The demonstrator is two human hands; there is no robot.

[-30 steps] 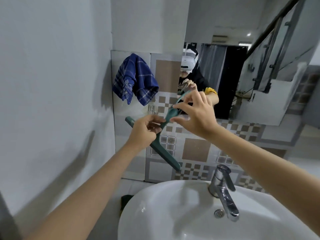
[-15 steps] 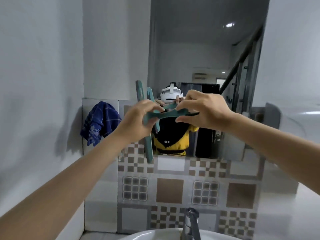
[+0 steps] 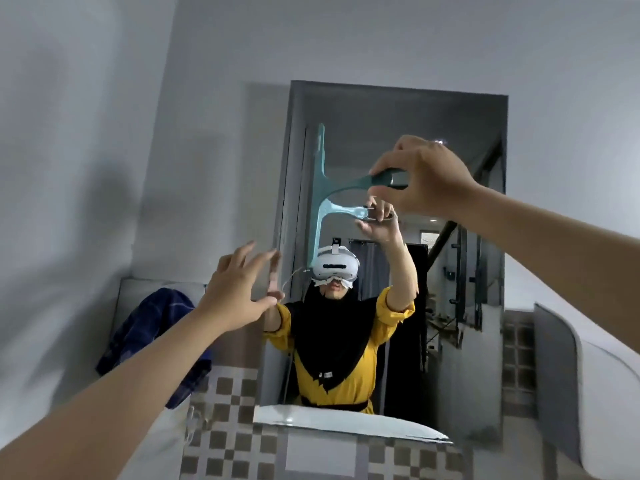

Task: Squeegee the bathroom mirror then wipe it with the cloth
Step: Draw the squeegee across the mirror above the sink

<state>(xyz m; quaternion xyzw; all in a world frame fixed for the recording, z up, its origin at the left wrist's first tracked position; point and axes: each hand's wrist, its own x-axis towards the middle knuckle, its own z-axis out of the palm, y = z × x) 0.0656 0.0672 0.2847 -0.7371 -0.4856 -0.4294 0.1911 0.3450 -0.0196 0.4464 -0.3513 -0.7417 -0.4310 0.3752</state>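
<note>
The teal squeegee [image 3: 323, 174] is held up against the upper left part of the mirror [image 3: 450, 161], its blade standing vertical near the mirror's left edge. My right hand [image 3: 420, 178] grips the squeegee's dark handle end. My left hand [image 3: 239, 292] hovers lower, by the mirror's left edge, fingers spread and holding nothing. The blue checked cloth [image 3: 152, 327] hangs on the wall left of the mirror, partly hidden by my left forearm. The mirror reflects the squeegee, both hands and a person in yellow.
Brown and white patterned tiles [image 3: 235, 441] cover the wall below the mirror. A plain grey wall [image 3: 69, 168] stands close on the left. A white curved edge [image 3: 606, 393] sits at the lower right.
My left hand has let go of the squeegee and dropped to the left with fingers spread. My right hand has raised the squeegee to the mirror's upper left. The view has tilted upward.
</note>
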